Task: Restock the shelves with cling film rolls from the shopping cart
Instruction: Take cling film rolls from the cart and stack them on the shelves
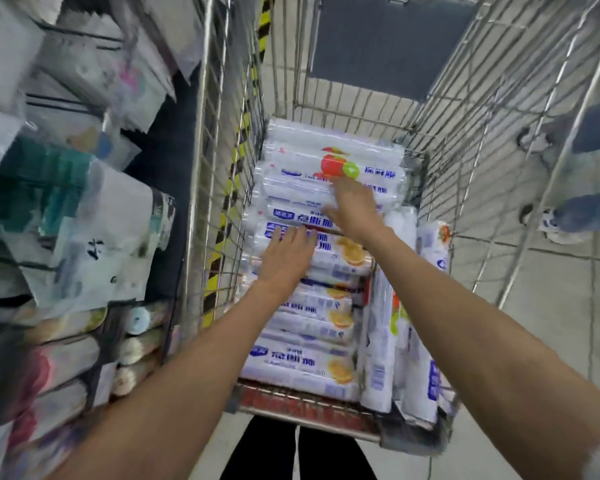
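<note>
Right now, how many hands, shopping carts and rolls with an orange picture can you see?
Hands: 2 (left hand, right hand)
Shopping cart: 1
Rolls with an orange picture: 4 that I can make out
Total: 7

Blurry shelves (63, 100), L side.
</note>
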Action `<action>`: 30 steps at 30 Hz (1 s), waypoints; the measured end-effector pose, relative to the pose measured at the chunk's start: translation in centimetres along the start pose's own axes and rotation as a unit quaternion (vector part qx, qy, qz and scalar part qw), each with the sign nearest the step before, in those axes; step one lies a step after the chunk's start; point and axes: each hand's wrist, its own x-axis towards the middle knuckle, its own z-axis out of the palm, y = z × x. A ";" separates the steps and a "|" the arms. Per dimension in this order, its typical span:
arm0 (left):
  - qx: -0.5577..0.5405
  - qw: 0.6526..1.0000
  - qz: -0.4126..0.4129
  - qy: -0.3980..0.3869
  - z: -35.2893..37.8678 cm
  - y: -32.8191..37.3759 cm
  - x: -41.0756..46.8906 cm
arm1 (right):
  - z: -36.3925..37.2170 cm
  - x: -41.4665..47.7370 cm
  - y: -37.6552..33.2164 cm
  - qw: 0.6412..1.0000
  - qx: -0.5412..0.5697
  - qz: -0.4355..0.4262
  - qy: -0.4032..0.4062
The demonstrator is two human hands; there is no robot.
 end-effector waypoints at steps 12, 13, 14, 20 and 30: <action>-0.596 0.769 -0.227 -0.030 -6.0 -1.2 -8.5 | -13.3 -8.7 -3.2 0.888 0.447 0.045 -0.096; -0.642 0.729 -0.236 -0.011 -7.1 -1.4 -9.5 | -14.7 -10.3 -3.8 0.844 0.521 0.042 -0.123; -0.688 0.685 -0.239 0.011 -8.4 -1.6 -10.7 | -15.8 -11.7 -4.5 0.797 0.582 0.032 -0.155; -0.811 0.514 -0.236 0.148 -16.2 -2.6 -19.0 | -18.8 -18.3 -10.7 0.682 0.685 -0.022 -0.257; -0.792 0.360 -0.356 0.342 -22.1 1.4 -41.0 | -16.7 -31.9 -24.0 0.745 0.566 -0.151 -0.320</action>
